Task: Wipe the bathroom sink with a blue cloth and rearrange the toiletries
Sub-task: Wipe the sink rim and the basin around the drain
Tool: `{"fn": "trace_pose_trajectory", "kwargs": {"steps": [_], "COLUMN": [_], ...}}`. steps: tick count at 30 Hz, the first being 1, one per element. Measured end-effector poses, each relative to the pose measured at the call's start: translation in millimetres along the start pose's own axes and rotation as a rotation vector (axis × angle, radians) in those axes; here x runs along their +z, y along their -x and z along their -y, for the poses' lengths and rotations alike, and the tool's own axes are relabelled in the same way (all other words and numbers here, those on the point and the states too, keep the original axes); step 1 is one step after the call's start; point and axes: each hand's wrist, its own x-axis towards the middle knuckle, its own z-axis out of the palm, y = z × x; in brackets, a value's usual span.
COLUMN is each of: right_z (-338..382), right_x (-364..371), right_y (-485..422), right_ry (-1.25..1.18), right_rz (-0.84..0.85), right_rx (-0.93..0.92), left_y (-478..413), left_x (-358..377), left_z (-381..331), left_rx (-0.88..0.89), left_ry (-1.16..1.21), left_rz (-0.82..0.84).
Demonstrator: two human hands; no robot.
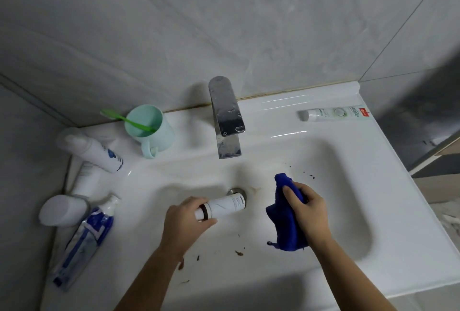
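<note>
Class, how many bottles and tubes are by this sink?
6. At left: white bottle, pale tube, white container, blue tube. The left hand holds a small bottle. A green tube lies back right. Some may be hidden.

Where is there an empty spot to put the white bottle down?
The back ledge between the chrome tap and the lying white-and-green tube is bare, and so is the white sink's right rim. The left ledge is crowded: mint plastic cup, white blue-printed bottle, blue-and-white toothpaste tube.
</note>
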Motion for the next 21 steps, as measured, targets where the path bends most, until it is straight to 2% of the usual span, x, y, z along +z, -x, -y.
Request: {"fn": "trace_pose_trajectory", "kwargs": {"steps": [3, 10, 16, 21], "right_z": [6, 22, 43, 68], "right_x": [-19, -78, -126, -151], "right_y": [-1, -13, -36, -69], "right_ry": [-0.018, -0.107, -0.116, -0.11], "right_rz": [0.003, -0.082, -0.15, -0.169], "right_rx": [-0.039, -0.101, -0.162, -0.218], "left_y": [16, 25, -10, -65], "left_x": [-4, 4, 17, 26], "left_z": [-40, -123, -194, -236], "left_rx": [-0.036, 0.077, 0.061, 0.055], "left_ry": [0.113, 0.281, 0.407, 0.415], "left_rz": [0.007, -0.029, -0.092, -0.181]}}
